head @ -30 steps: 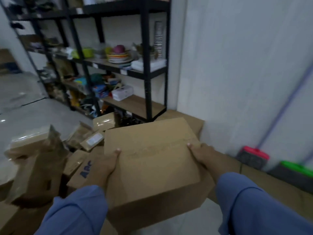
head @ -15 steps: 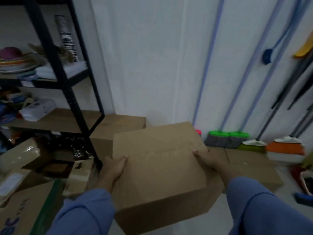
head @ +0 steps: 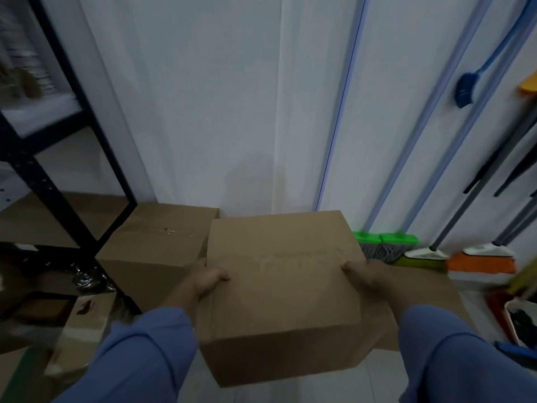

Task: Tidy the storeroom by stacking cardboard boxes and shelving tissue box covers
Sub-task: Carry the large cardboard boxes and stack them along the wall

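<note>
Both hands are clamped on one closed cardboard box (head: 284, 289), which I hold off the floor in front of me. Nearest are my blue sleeves (head: 145, 359), one either side of it. My left hand (head: 207, 282) grips the box's left edge, thumb over the top face, the other fingers out of sight down the side. My right hand (head: 359, 276) grips the right edge the same way. The box's top flaps are shut and its top tilts toward me.

Below it on the right, a second cardboard box (head: 421, 295) sits on the floor, partly covered by the one I carry. Farther left, a third box (head: 157, 245) stands against the white wall (head: 203, 112), just beside the black shelf rack (head: 43, 175). Far right, two green broom heads (head: 383, 242) rest at the foot of the wall, with an orange one (head: 479, 263) beyond them and a blue brush (head: 465, 91) hanging higher up.
</note>
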